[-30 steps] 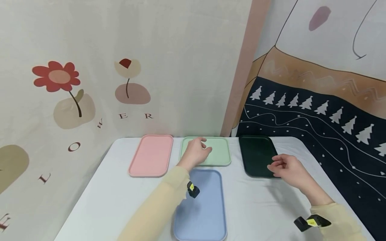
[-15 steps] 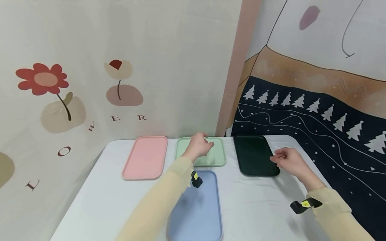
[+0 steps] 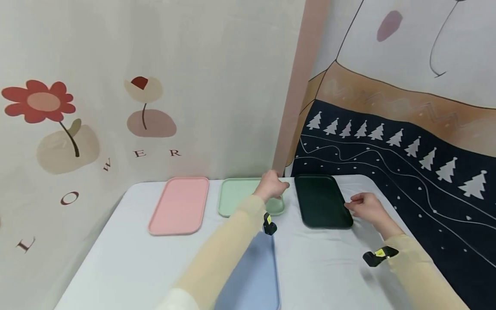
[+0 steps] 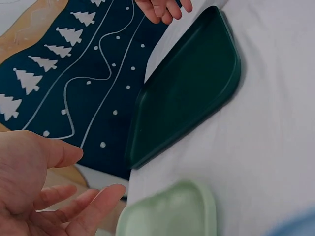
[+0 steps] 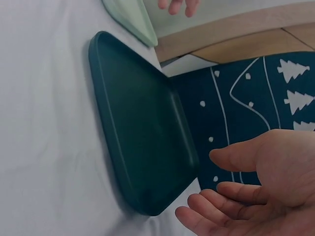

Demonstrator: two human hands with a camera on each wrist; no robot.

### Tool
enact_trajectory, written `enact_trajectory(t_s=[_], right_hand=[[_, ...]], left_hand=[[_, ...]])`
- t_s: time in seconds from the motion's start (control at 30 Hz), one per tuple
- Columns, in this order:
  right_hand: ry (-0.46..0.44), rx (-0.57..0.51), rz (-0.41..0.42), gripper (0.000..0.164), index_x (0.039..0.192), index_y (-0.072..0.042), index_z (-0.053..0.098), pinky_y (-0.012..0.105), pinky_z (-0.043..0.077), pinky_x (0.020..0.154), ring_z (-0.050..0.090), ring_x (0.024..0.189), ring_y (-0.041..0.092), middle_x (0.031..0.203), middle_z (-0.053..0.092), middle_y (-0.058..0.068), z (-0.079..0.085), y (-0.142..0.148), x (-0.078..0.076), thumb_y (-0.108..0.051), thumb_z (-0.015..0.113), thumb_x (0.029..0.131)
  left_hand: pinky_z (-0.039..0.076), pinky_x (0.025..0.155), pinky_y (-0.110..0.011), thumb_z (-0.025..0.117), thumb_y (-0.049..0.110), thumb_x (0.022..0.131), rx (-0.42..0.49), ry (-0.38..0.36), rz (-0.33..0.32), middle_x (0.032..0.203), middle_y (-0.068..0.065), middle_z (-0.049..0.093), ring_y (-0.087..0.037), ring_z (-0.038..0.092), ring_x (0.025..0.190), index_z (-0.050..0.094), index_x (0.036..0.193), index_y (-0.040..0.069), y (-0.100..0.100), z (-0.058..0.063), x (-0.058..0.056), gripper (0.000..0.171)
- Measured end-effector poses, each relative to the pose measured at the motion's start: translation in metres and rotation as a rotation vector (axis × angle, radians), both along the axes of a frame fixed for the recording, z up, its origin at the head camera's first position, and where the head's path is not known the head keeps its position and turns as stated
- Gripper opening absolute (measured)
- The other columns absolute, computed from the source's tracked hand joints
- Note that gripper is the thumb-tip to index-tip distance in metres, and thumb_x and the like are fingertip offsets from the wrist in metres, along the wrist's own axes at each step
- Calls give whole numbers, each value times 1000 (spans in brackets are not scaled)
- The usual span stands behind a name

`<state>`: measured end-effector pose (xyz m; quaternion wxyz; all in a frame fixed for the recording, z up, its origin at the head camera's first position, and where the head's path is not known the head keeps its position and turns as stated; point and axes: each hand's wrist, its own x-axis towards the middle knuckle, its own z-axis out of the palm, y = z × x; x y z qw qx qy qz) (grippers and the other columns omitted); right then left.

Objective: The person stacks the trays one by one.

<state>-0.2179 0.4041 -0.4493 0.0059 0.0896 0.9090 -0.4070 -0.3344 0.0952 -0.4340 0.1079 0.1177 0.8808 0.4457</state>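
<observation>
Over the right end of the light green tray (image 3: 237,192) reaches my left hand (image 3: 272,186), holding nothing. The left wrist view shows its thumb and fingers (image 4: 101,209) parted, near the dark green tray (image 4: 189,81). My right hand (image 3: 367,208) hovers beside the right edge of that dark green tray (image 3: 322,202). In the right wrist view its fingers (image 5: 209,209) are loosely bent with nothing between them, close to the tray's (image 5: 145,123) corner. Whether they touch the rim, I cannot tell.
A pink tray (image 3: 180,206) lies at the left of the white-covered table (image 3: 317,267). My left forearm partly hides a blue tray (image 3: 255,271) at the front. Printed cloths (image 3: 217,86) hang behind the table and along its right side.
The head view has turned to the right. My left hand has moved right across the light green tray towards the dark green one. My right hand has shifted slightly away along the dark tray's right edge.
</observation>
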Motion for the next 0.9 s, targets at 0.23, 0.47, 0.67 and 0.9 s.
enact_trajectory(t_s=[0.23,0.47,0.67,0.9], right_hand=[[-29,24,-49,50,129,24,50,32,57,66,69,76,25,102,66,27,-17,5,-4,-11,69,98],[-34,5,-59,49,125,26,51,30,57,63,67,72,21,97,67,25,-30,13,-6,-8,68,95],[-30,82,-65,45,122,23,55,36,55,70,65,78,24,96,68,22,-34,8,-13,-10,69,96],[-25,136,-74,36,119,20,58,47,56,82,61,94,36,99,64,21,-39,5,-19,-7,68,97]], left_hand=[[60,68,-26,73,18,100,1,-47,19,152,-23,53,-18,71,55,59,144,-1,25,-17,-11,51],[60,60,-26,72,13,100,-17,-97,41,149,-23,56,-22,75,63,59,143,-1,49,-30,-20,47],[62,61,-29,72,8,99,-30,-114,56,148,-23,56,-21,74,63,60,142,-3,64,-35,-29,47],[56,54,-31,70,6,93,-111,-92,63,119,-17,67,-23,67,68,67,126,-3,81,-53,-43,34]])
